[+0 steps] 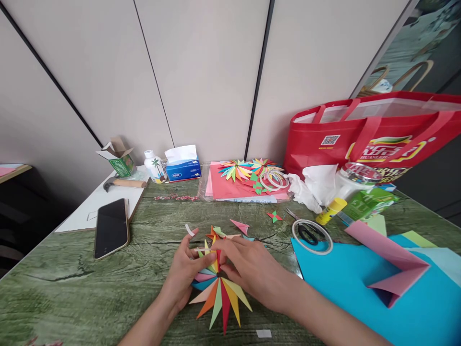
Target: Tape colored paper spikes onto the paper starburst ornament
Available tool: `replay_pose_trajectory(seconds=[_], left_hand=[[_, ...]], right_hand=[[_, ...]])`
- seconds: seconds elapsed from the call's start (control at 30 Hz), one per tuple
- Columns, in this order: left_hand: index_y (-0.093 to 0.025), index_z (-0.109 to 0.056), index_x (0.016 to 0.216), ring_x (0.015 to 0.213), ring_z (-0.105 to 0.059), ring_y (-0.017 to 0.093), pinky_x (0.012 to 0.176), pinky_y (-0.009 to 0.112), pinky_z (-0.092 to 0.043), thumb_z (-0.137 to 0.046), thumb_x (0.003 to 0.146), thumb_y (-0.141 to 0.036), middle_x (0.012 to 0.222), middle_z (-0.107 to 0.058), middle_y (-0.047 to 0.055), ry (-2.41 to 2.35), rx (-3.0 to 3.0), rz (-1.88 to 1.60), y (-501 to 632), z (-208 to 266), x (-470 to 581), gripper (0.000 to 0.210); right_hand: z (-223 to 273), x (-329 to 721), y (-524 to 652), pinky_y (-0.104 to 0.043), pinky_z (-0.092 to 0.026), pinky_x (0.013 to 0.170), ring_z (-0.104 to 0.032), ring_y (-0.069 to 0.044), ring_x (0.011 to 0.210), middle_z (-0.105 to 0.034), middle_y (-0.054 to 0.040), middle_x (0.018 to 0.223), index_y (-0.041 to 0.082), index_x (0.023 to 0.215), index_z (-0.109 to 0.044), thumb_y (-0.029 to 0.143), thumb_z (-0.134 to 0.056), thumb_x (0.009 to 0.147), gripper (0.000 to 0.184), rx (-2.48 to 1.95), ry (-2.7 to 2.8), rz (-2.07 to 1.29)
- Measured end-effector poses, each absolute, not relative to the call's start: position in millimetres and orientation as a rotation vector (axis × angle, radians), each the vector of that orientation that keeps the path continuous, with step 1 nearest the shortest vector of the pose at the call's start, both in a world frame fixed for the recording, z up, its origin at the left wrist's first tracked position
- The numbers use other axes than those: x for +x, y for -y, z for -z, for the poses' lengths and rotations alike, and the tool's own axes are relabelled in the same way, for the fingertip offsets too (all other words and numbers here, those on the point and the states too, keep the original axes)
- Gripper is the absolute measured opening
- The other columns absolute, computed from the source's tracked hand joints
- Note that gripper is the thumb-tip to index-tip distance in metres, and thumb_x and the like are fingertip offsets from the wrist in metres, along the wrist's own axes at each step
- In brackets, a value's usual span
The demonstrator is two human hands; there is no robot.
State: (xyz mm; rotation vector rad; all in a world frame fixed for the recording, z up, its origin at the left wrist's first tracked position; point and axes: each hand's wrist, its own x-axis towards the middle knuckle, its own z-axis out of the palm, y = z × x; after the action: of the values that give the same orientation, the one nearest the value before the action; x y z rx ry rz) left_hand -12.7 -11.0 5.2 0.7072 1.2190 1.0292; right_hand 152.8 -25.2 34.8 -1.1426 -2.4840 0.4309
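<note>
Between hands, paper star sitting, points joined around centre. Left hand pinching its left side, tape strip clinging unapplied to fingertip. Right hand pinching its upper points. Beyond hands, two assembled stars lying; pink folded piece lying loose.

fingers partly hide paper star

L hand & R hand bare, slim-fingered, w/ forearms bare too.
</note>
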Motion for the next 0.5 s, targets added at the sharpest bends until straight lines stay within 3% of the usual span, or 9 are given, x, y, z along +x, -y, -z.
replay_pose_trajectory(seconds=[0.23,0.5], left_hand=[[-0.015,-0.040,0.125,0.048,-0.060,0.013,0.044,0.018,-0.044,-0.084,0.040,-0.021,0.053,-0.063,-0.004,-1.234,0.652,-1.065,13.0,-7.5,-9.7,0.097],[-0.014,-0.032,0.131,0.048,-0.061,0.015,0.047,0.023,-0.046,-0.083,0.043,-0.019,0.058,-0.067,0.000,-1.172,0.655,-1.029,10.9,-2.2,-11.5,0.101]], right_hand=[[-38.5,153.1,29.8,-0.030,-0.041,0.064,-0.053,-0.024,0.086,-0.058,-0.0116,0.095,0.015,0.101,-0.045,0.006,-0.044,0.082,0.021,-1.081,2.722,-0.217],[-31.8,154.0,26.5,-0.027,-0.039,0.069,-0.055,-0.020,0.088,-0.059,-0.0076,0.096,0.017,0.111,-0.038,0.006,-0.042,0.083,0.031,-1.106,2.488,-0.499]])
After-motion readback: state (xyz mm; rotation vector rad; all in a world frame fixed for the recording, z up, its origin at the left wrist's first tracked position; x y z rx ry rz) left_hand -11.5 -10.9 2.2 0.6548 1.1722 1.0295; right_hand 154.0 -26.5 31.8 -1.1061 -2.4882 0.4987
